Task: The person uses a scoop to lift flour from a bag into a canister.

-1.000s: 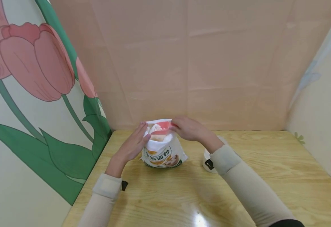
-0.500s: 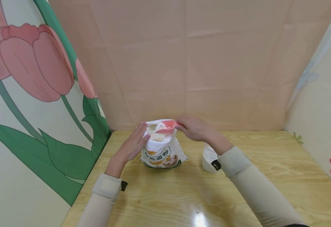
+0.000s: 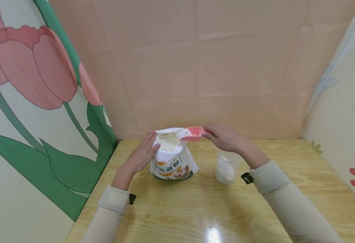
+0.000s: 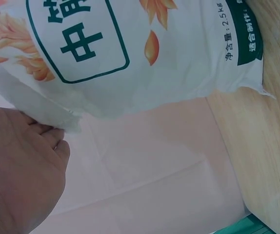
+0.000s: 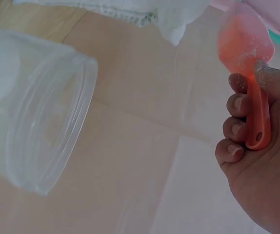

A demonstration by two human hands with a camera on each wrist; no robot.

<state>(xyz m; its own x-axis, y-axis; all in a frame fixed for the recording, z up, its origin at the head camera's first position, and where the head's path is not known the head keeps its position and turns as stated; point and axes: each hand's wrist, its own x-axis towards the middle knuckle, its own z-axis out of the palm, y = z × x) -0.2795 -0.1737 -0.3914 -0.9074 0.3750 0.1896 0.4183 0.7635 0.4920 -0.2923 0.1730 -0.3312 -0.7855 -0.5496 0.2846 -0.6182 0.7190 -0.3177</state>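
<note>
A white flour bag point(image 3: 172, 165) with green lettering stands with its top folded open and pale flour inside. My left hand point(image 3: 139, 155) holds its left rim; in the left wrist view the fingers point(image 4: 47, 134) are curled against the bag's edge, and part of the grip is hidden. My right hand point(image 3: 224, 136) grips the handle of a pink scoop point(image 3: 195, 133) with white flour towards its front. The scoop is at the bag's right rim, its tip over the edge. In the right wrist view, fingers and thumb wrap the scoop's handle point(image 5: 258, 122); flour dusts the thumb.
A clear plastic jar point(image 3: 226, 168) with white powder in it stands on the wooden table point(image 3: 177, 209), right of the bag and below my right forearm. Its mouth point(image 5: 57, 122) is uncovered. A pinkish sheet point(image 3: 241, 67) hangs behind the table; painted walls flank both sides.
My right hand has drawn the scoop rightwards from inside the bag's mouth to its right rim. The jar has come into fuller view. My left hand stays at the bag.
</note>
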